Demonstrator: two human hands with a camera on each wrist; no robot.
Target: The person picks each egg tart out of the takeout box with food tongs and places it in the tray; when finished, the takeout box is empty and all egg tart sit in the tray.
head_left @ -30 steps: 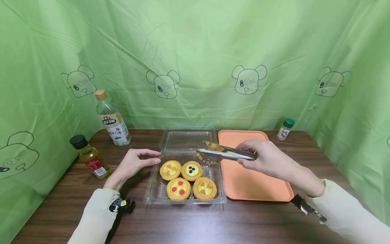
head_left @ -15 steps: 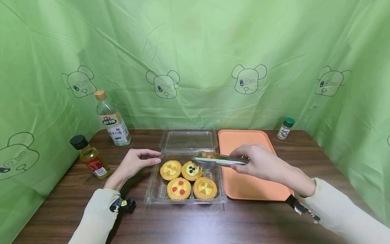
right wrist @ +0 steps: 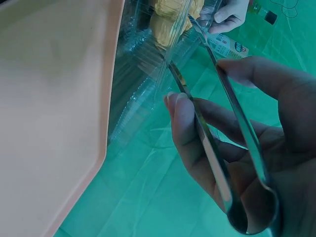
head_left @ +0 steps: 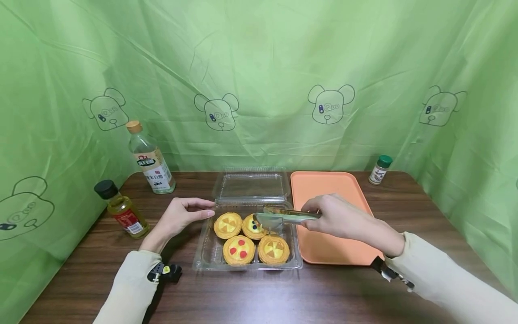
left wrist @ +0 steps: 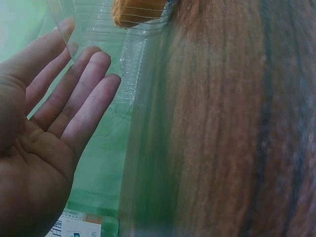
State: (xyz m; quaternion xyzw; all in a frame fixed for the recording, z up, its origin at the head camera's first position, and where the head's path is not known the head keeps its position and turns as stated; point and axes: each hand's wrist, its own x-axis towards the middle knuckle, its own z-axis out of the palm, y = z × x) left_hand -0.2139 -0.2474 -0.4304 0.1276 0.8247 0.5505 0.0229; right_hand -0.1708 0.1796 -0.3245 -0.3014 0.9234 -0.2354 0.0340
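Observation:
A clear plastic clamshell container (head_left: 198, 258) lies with its lid folded back, several egg tarts inside. My left hand (head_left: 182, 218) holds its left rim near the hinge between thumb and index finger; the other fingers (left wrist: 84, 116) stretch out loosely. Metal tongs (head_left: 289, 217) are gripped in my right hand (head_left: 340, 218), thumb on one arm, fingers on the other, as the right wrist view shows. Their spread tips are at the tart with dark berries (head_left: 251, 228), partly covering it. Beside it sit a red-topped tart (head_left: 238, 250) and two tarts with triangular pieces, one a yellow-topped tart (head_left: 274, 249).
An orange tray (head_left: 323, 247) adjoins the container's right side, under my right hand. At the left stand an oil bottle (head_left: 127, 216) and a vinegar bottle (head_left: 154, 164). A green-capped shaker (head_left: 380, 170) is at the back right. Green cloth (head_left: 259, 67) hangs behind the table.
My right hand has moved left and slightly down, bringing the tongs from above the container's back right to the berry tart. The left hand stays at the rim.

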